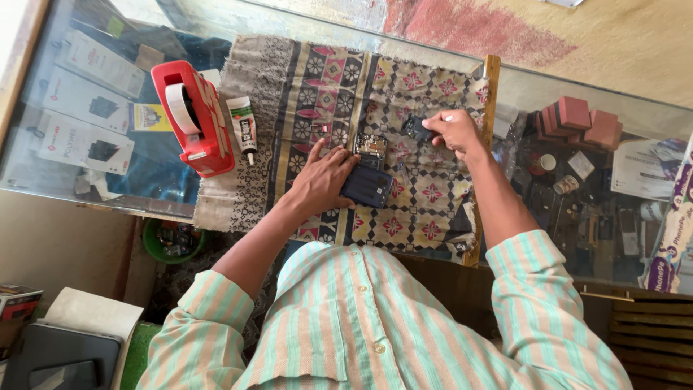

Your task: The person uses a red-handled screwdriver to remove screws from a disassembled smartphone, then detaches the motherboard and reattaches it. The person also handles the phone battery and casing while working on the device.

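The left hand (321,180) lies flat, fingers spread, on the opened phone (368,177) at mid-cloth (274,108); the right hand (453,132) pinches a small dark part (415,127) just beyond it, toward the counter's far edge.

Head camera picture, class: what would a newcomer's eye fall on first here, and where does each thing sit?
The bright red tape dispenser stands out at the left edge of the patterned cloth, with a small glue tube beside it. At the middle of the cloth, the left hand rests on a dark phone with its insides showing. The right hand pinches a small black part just beyond it.
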